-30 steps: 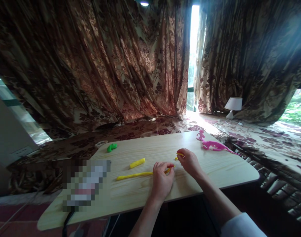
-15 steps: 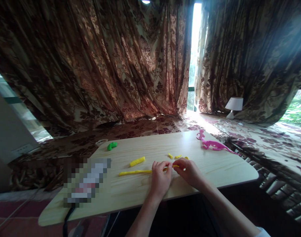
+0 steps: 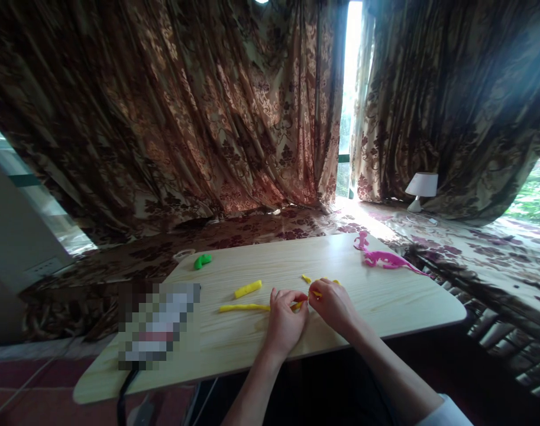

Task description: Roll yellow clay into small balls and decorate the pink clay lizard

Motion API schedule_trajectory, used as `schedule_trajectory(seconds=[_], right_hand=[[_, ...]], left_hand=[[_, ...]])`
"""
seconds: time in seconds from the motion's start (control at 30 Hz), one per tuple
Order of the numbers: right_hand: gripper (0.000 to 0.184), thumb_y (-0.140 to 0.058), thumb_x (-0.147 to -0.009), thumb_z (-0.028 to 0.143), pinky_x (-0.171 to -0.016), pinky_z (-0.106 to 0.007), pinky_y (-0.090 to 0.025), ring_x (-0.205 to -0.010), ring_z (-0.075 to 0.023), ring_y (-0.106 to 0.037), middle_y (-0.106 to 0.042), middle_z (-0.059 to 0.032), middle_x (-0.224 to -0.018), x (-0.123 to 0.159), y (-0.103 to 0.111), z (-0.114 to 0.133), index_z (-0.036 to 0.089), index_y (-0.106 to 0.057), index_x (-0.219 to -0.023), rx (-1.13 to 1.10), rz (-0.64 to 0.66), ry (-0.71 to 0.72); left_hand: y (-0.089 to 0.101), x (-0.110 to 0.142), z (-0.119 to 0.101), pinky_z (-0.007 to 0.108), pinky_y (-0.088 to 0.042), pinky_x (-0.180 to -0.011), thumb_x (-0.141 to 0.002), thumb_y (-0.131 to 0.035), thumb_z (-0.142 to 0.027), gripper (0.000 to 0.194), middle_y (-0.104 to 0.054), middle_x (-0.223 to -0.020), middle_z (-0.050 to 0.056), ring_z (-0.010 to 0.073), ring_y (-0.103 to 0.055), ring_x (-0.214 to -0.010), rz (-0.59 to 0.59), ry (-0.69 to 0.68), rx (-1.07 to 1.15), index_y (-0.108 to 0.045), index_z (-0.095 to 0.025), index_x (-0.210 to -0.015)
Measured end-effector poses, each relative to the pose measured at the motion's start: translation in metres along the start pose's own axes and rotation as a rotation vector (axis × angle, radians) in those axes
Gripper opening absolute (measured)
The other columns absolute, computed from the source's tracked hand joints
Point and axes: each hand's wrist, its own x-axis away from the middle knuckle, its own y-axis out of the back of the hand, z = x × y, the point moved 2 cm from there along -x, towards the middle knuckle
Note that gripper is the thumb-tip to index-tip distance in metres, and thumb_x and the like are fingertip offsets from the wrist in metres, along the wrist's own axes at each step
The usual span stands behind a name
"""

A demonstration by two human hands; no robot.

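A long thin roll of yellow modelling clay (image 3: pixel 243 307) lies on the table, its right end running under my left hand (image 3: pixel 286 316). That hand's thumb and fingers pinch the roll near its end. Close against it, my right hand (image 3: pixel 336 305) is closed on yellow clay at the roll's right tip; a bit of yellow shows between its fingers. Whether this bit is still joined to the roll is hidden. A small yellow clay piece (image 3: pixel 306 278) lies just beyond the hands, with more yellow partly covered by my right hand. A thicker yellow clay bar (image 3: pixel 248 289) rests behind the roll.
On the pale wooden table (image 3: pixel 225 349) are a green clay lump (image 3: pixel 203 261) at the back left and pink lacy clay scraps (image 3: pixel 385 260) at the back right. A blurred-out device (image 3: pixel 161 325) with a black cable lies left. A white lamp (image 3: pixel 423 184) stands beyond.
My right hand has shifted slightly left and its fingers have curled in, covering some small yellow pieces. My left hand keeps its pinch on the roll. The view has shifted slightly.
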Motion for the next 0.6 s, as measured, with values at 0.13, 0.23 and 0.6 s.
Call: schedule_trajectory(seconds=[0.13,0.23,0.6], right_hand=[[0.02,-0.049,-0.078,0.013,-0.069,-0.026,-0.041,-0.074,-0.0166,-0.059,-0.064,-0.0057,-0.083,-0.02,-0.001,-0.016,0.019,-0.065,-0.087,0.0,-0.033,-0.036],[0.03,-0.051,-0.074,0.011,-0.07,-0.025,-0.043,-0.075,-0.0155,-0.061,-0.067,-0.0039,-0.089,-0.023,0.005,-0.02,0.021,-0.064,-0.1,-0.048,0.015,0.014],[0.014,-0.051,-0.08,0.018,-0.059,-0.022,-0.045,-0.062,-0.0127,-0.058,-0.064,-0.0002,-0.07,0.016,-0.004,0.0,0.02,-0.064,-0.083,-0.221,0.013,0.06]], left_hand=[[0.003,0.0,-0.001,0.049,-0.021,-0.104,-0.074,-0.056,-0.016,0.012,-0.069,-0.078,-0.002,0.0178,-0.062,-0.081,-0.023,-0.007,-0.012,-0.065,-0.025,-0.073],[0.003,-0.001,0.001,0.05,-0.024,-0.102,-0.077,-0.056,-0.019,0.013,-0.069,-0.082,-0.002,0.0179,-0.062,-0.083,-0.035,0.005,-0.011,-0.066,-0.026,-0.079],[0.006,0.001,-0.001,0.05,-0.021,-0.105,-0.079,-0.054,-0.023,0.011,-0.069,-0.08,-0.002,0.0174,-0.062,-0.079,-0.052,0.004,-0.03,-0.065,-0.024,-0.079]])
